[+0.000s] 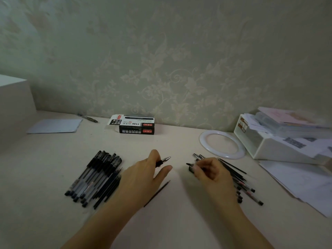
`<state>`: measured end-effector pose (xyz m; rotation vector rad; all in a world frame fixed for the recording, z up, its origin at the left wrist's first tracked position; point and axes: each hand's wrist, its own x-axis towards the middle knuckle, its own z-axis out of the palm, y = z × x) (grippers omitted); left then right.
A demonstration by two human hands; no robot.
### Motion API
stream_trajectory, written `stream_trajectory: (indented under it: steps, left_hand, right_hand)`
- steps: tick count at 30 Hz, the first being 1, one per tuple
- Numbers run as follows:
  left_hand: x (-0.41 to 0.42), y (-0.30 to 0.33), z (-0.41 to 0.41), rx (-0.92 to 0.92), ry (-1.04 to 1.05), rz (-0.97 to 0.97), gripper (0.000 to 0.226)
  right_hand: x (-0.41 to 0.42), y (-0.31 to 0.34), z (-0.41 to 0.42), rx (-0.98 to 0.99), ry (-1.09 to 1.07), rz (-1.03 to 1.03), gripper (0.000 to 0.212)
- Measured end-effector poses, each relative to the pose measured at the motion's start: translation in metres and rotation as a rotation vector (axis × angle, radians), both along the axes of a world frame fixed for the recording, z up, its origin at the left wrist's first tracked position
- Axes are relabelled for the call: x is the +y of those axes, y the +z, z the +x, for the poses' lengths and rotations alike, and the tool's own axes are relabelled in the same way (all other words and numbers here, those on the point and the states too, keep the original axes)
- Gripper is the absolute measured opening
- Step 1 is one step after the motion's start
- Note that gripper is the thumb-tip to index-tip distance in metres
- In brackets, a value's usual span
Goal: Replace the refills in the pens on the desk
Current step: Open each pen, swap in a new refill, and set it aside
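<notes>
My left hand (143,175) grips a pen (163,160) whose metal tip points right and away from me. A loose thin refill (156,193) lies on the desk just below that hand. My right hand (210,172) pinches a small black pen part (190,167), and its fingers are curled over a pile of pens and refills (239,180). A second pile of capped black pens (97,178) lies to the left of my left hand. A black refill box (133,125) stands at the back by the wall.
A white ring light (222,145) lies at the right rear. A white organiser with papers (280,137) and loose sheets (296,182) fill the right side. A blue notepad (55,125) and a single pen (87,117) lie at the back left beside a white block (14,105).
</notes>
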<state>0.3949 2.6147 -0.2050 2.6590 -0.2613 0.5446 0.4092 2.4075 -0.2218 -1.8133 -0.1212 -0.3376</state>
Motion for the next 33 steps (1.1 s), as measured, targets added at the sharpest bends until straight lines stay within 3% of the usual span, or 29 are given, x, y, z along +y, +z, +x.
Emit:
stream_trajectory:
  steps: [5,11,15,20,24,30,33]
  left_hand:
    - [0.0,-0.006,-0.001,0.018,-0.104,-0.04,0.014]
    - [-0.001,-0.007,-0.002,0.066,-0.156,-0.025,0.009]
    - [-0.001,-0.007,-0.001,0.081,-0.18,-0.057,0.009]
    - [-0.005,-0.009,-0.001,0.045,-0.236,-0.108,0.007]
    - [-0.007,-0.011,-0.001,0.015,-0.309,-0.162,0.007]
    - [-0.006,-0.012,0.001,0.019,-0.345,-0.235,0.014]
    - [-0.005,-0.012,0.002,0.029,-0.333,-0.242,0.016]
  right_hand:
    - [0.006,-0.01,0.0,-0.086,0.024,-0.404,0.023]
    - [0.009,-0.014,-0.002,-0.127,0.039,-0.579,0.014]
    - [0.009,-0.009,-0.004,-0.164,0.033,-0.525,0.009]
    - [0.017,0.002,-0.009,-0.096,0.085,-0.269,0.001]
    - [0.019,0.002,-0.009,-0.015,0.191,-0.196,0.015]
    - [0.014,0.003,-0.005,0.052,0.252,-0.067,0.011]
    - [0.014,0.005,-0.006,0.06,0.279,-0.054,0.021]
